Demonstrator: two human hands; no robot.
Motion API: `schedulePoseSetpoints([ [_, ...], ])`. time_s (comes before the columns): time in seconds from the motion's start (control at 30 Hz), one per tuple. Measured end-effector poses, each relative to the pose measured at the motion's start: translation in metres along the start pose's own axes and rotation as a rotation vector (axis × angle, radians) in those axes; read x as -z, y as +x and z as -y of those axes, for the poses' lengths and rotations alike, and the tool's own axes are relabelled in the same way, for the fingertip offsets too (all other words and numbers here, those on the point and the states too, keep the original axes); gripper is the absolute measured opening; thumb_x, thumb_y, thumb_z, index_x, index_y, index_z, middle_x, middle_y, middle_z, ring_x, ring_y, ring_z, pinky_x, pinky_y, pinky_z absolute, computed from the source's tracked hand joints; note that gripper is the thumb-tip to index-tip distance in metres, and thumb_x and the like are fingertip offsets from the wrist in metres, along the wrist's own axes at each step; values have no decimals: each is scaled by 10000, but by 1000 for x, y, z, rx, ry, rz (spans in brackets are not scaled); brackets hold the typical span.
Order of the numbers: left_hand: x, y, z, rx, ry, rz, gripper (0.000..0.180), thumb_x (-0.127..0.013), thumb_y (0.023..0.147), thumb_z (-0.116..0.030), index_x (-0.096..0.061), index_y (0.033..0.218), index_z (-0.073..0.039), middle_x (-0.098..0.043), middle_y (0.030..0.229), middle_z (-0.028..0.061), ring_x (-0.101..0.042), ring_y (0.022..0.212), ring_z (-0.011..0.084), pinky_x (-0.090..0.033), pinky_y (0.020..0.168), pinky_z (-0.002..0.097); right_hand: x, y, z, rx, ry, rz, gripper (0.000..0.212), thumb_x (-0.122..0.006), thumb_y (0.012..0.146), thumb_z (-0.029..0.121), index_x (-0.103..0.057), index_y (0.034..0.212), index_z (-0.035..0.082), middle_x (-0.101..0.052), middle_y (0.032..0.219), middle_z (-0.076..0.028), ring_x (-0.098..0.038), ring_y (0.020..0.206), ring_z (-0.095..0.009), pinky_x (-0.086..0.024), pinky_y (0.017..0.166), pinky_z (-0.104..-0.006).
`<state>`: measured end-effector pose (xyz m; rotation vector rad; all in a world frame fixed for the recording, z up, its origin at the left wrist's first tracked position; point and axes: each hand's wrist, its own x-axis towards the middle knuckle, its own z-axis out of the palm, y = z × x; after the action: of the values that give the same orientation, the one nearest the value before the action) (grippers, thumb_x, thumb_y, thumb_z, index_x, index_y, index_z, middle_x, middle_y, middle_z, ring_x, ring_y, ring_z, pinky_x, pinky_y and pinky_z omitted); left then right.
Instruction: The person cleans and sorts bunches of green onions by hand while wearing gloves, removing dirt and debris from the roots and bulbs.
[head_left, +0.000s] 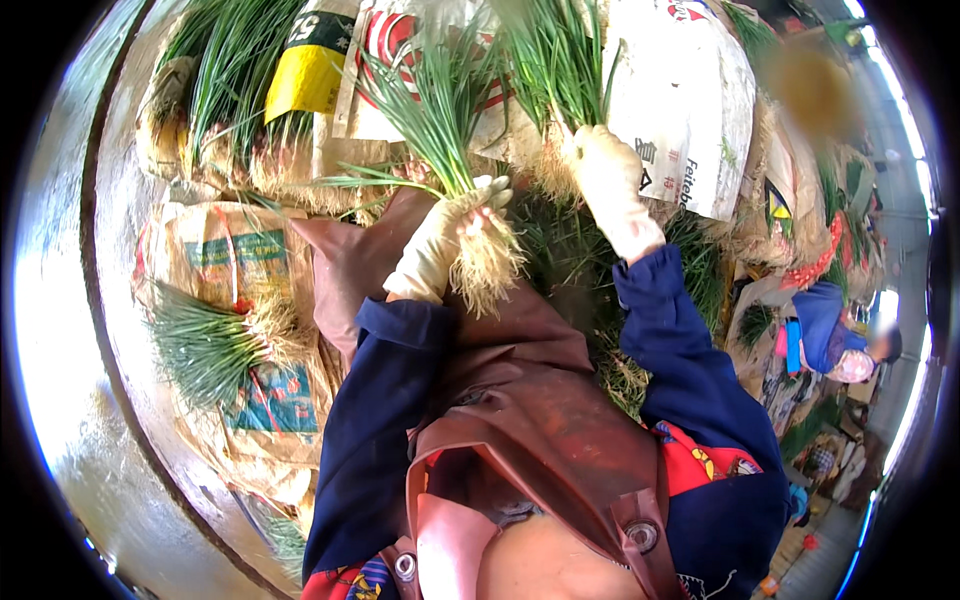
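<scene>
My left hand (pixel 436 238), in a pale glove, is closed around a bunch of scallions (pixel 440 118). Their green leaves point away from me, and the tangled pale roots hang out below the fist. Farther off to the right, my gloved right hand (pixel 610 180) has its fingers closed at the lower stalks of other scallions (pixel 560 75), which lie at the pile's edge with roots toward me. Exactly how many stalks it pinches is hidden by the glove. A brown apron (pixel 530 395) covers my lap beneath both hands.
On the left, a tied scallion bundle (pixel 215 345) lies on a paper sack (pixel 190 235). More scallions (pixel 235 75) stand in a row at the far left. A white printed sack (pixel 690 100) spreads at the far right. Another person (pixel 830 330) sits beyond it, near the right rim.
</scene>
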<state>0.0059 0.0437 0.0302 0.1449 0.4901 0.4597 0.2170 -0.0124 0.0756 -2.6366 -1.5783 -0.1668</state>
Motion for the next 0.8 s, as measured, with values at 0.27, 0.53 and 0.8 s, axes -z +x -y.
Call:
schedulePoseSetpoints([
  [0.27, 17, 14, 3, 203, 113, 1, 207, -633, 844, -102, -623, 1033, -19, -649, 783, 26, -578, 568, 69, -477, 484, 187, 15, -49, 20, 40, 818, 394, 96, -650, 811, 162, -642, 886, 105, -658, 891, -46, -617, 811, -161, -491, 712, -273],
  [0.53, 42, 33, 5, 46, 170, 94, 375, -643, 815, -38, -547, 1177, -20, -649, 959, 56, -623, 744, 129, -522, 655, 224, -28, 43, -65, -76, 62, 129, 226, -664, 775, 330, -696, 879, 132, -653, 861, -104, -624, 791, -275, -480, 718, -383],
  [0.8, 6, 9, 11, 103, -97, 233, 333, -600, 848, -105, -541, 1137, 49, -555, 1211, 168, -570, 1073, 250, -473, 908, 341, -40, -21, 1, -214, 1542, 561, 250, -572, 893, 254, -658, 1031, 63, -592, 700, 45, -466, 495, -49, -341, 441, -172],
])
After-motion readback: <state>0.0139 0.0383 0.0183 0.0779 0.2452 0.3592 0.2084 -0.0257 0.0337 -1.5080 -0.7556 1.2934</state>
